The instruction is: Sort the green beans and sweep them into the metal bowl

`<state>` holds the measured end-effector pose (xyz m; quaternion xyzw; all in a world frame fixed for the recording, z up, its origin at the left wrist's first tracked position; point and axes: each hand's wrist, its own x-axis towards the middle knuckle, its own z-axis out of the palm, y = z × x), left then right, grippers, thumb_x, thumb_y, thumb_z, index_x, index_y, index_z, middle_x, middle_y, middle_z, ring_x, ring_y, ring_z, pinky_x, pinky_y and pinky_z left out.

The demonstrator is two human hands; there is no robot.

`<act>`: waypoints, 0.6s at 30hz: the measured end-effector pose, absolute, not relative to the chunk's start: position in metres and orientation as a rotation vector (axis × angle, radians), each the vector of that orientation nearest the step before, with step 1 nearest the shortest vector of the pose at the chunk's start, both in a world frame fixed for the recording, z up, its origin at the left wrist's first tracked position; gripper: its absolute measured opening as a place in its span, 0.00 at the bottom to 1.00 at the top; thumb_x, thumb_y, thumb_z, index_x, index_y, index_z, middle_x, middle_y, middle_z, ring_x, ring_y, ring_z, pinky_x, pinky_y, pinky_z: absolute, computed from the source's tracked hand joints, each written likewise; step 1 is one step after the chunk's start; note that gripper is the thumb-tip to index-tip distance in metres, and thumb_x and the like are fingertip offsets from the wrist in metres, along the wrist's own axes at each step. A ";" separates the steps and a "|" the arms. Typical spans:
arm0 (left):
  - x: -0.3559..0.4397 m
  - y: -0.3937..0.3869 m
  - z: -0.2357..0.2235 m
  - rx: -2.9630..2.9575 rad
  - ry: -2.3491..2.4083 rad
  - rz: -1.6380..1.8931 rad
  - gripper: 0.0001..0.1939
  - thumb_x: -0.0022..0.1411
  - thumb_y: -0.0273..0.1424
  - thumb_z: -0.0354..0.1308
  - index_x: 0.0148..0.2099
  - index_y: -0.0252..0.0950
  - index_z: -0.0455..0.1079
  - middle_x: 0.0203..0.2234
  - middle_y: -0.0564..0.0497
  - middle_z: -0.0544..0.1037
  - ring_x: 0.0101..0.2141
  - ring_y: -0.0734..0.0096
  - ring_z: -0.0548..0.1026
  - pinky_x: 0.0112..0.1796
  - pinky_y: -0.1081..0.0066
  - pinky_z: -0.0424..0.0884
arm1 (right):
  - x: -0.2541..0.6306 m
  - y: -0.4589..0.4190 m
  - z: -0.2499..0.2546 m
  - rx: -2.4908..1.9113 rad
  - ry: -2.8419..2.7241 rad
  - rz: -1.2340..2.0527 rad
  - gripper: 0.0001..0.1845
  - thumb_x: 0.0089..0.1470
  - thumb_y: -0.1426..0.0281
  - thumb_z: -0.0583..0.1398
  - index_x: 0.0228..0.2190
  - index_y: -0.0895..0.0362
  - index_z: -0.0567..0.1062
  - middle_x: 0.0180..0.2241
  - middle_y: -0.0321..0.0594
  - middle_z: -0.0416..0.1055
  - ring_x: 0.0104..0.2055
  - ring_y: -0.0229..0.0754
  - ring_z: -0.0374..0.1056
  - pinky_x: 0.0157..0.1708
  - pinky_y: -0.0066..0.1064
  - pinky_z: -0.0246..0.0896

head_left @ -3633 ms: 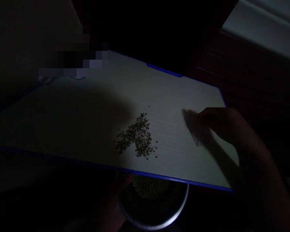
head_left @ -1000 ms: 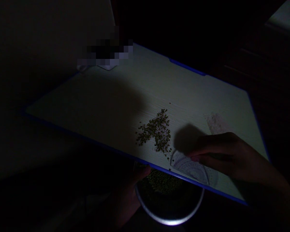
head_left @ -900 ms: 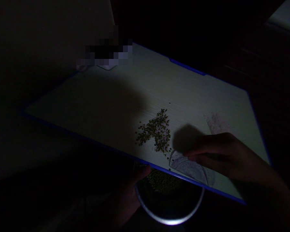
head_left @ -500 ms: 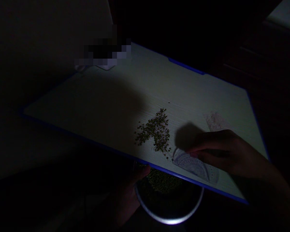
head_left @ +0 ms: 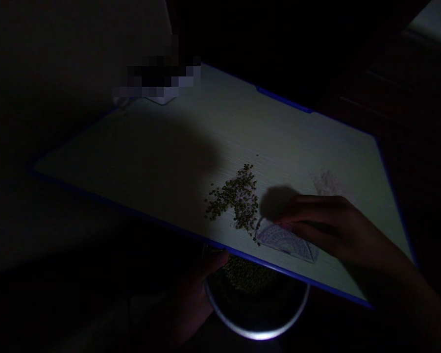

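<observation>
In dim light, my right hand [head_left: 323,223] pinches a clear plastic protractor [head_left: 286,242] by its curved edge, low over the white tabletop [head_left: 286,132]. The protractor's left end reaches the lower beans of a loose patch of small green beans [head_left: 238,198]. Below the blue front edge of the tabletop, my left hand [head_left: 198,289] is closed at the side of a metal bowl [head_left: 259,336], its thumb near the rim and most fingers hidden. More green beans [head_left: 250,274] lie in the bowl, which sits partly under the edge.
A pale, faint patch [head_left: 327,181] marks the tabletop at the right. At the far left corner stands a whitish object [head_left: 161,98], partly blurred out by blocks. One stray bean [head_left: 257,155] lies above the patch. The surroundings are very dark.
My right hand has moved the protractor slightly left and up, to the lower edge of the bean patch. The left hand and the bowl have stayed in place.
</observation>
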<state>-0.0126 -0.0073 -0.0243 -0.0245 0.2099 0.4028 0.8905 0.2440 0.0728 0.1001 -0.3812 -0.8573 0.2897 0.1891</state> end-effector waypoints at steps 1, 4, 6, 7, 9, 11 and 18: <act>-0.012 -0.007 -0.024 -0.048 0.429 0.848 0.14 0.69 0.30 0.57 0.50 0.44 0.82 0.48 0.51 0.87 0.58 0.58 0.77 0.66 0.56 0.57 | 0.243 0.073 0.100 -1.058 -2.408 0.818 0.09 0.67 0.71 0.60 0.43 0.58 0.81 0.38 0.41 0.79 0.39 0.36 0.77 0.38 0.26 0.68; -0.011 -0.006 -0.022 -0.018 0.384 0.883 0.13 0.68 0.30 0.59 0.49 0.44 0.83 0.44 0.52 0.88 0.57 0.57 0.78 0.65 0.56 0.58 | 0.244 0.072 0.100 -1.023 -2.413 0.843 0.09 0.68 0.72 0.60 0.44 0.58 0.80 0.37 0.40 0.78 0.38 0.34 0.76 0.37 0.25 0.67; -0.010 -0.006 -0.021 -0.004 0.379 0.878 0.13 0.68 0.30 0.59 0.49 0.43 0.83 0.41 0.52 0.89 0.55 0.56 0.79 0.65 0.56 0.59 | 0.245 0.071 0.101 -1.023 -2.423 0.851 0.09 0.68 0.72 0.59 0.44 0.58 0.80 0.37 0.40 0.77 0.38 0.34 0.75 0.37 0.25 0.67; -0.010 -0.006 -0.021 -0.001 0.389 0.876 0.13 0.68 0.30 0.59 0.49 0.43 0.83 0.40 0.52 0.89 0.55 0.57 0.80 0.65 0.56 0.60 | 0.245 0.071 0.101 -1.018 -2.428 0.845 0.09 0.67 0.72 0.59 0.44 0.58 0.80 0.37 0.40 0.77 0.38 0.34 0.75 0.37 0.25 0.67; -0.011 -0.006 -0.021 -0.008 0.430 0.873 0.13 0.68 0.30 0.59 0.48 0.44 0.83 0.42 0.53 0.88 0.53 0.59 0.81 0.64 0.58 0.62 | 0.245 0.070 0.103 -1.012 -2.426 0.823 0.09 0.67 0.73 0.59 0.43 0.58 0.80 0.37 0.40 0.77 0.38 0.34 0.75 0.37 0.25 0.66; -0.011 -0.006 -0.021 -0.028 0.466 0.868 0.13 0.68 0.30 0.59 0.50 0.45 0.83 0.46 0.53 0.88 0.52 0.59 0.81 0.63 0.59 0.63 | 0.245 0.069 0.105 -1.009 -2.412 0.815 0.08 0.67 0.73 0.59 0.43 0.58 0.80 0.38 0.40 0.77 0.39 0.34 0.75 0.37 0.24 0.66; -0.012 -0.009 -0.024 -0.056 0.416 0.823 0.14 0.69 0.32 0.58 0.52 0.45 0.82 0.49 0.52 0.86 0.57 0.57 0.78 0.65 0.58 0.60 | 0.246 0.067 0.109 -1.014 -2.427 0.858 0.08 0.67 0.72 0.60 0.43 0.57 0.80 0.36 0.39 0.78 0.36 0.34 0.76 0.35 0.24 0.67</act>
